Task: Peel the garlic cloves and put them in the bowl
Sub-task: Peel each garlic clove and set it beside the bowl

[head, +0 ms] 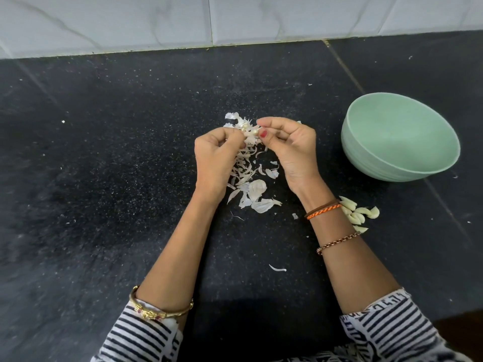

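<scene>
Above the black counter, my left hand [217, 158] and my right hand [290, 147] together pinch a small garlic piece [249, 129] with papery skin still on it. Thumb and fingertips of both hands meet on it. A heap of white garlic skins [251, 178] lies on the counter under and between my hands. Several peeled cloves [359, 212] lie in a small pile on the counter to the right of my right wrist. The pale green bowl [366, 152] stands at the right, and nothing shows inside it.
The black speckled stone counter [104, 152] runs back to a white tiled wall [235, 19]. A stray skin sliver [277, 269] lies between my forearms. Small skin flecks dot the counter.
</scene>
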